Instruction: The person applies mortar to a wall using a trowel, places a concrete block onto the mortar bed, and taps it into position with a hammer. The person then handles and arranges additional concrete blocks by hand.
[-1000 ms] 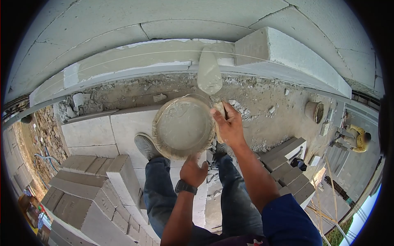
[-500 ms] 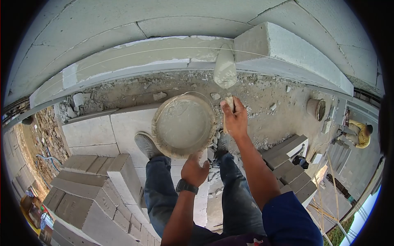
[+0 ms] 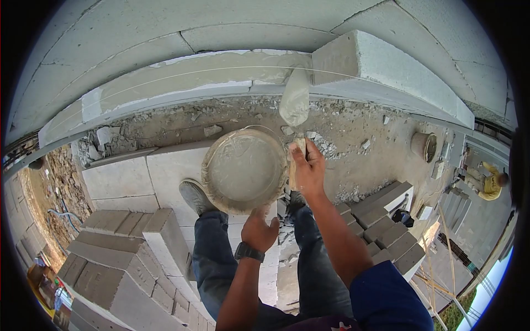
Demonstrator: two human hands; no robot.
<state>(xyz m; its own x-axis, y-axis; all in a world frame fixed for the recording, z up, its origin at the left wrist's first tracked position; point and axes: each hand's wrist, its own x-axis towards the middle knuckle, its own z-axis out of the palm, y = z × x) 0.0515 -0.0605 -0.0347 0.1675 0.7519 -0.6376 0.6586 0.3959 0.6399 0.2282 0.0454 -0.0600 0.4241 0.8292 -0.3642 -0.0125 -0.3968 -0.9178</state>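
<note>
My right hand (image 3: 309, 168) is closed around the pale handle of a trowel (image 3: 296, 99). The mortar-coated blade points away from me, its far end at the edge of the low block course (image 3: 182, 70), beside the end of a raised block (image 3: 337, 58). Wet mortar (image 3: 245, 168) fills much of the bucket (image 3: 207, 190), which sits just left of the trowel handle. At the bucket's near rim, my left hand (image 3: 259, 229) grips the edge, its fingertips partly hidden by the rim.
A thin string line (image 3: 221, 68) runs along the course. Stacked blocks (image 3: 105, 259) stand to the left, with more blocks (image 3: 386, 231) at right. Rubble (image 3: 326, 146) litters the ground. Another bucket (image 3: 424, 147) lies farther right, near a person in yellow (image 3: 491, 185).
My right hand and the trowel have shifted left, bringing the handle closer to the bucket. The blade tilts more. My left hand stays at the rim.
</note>
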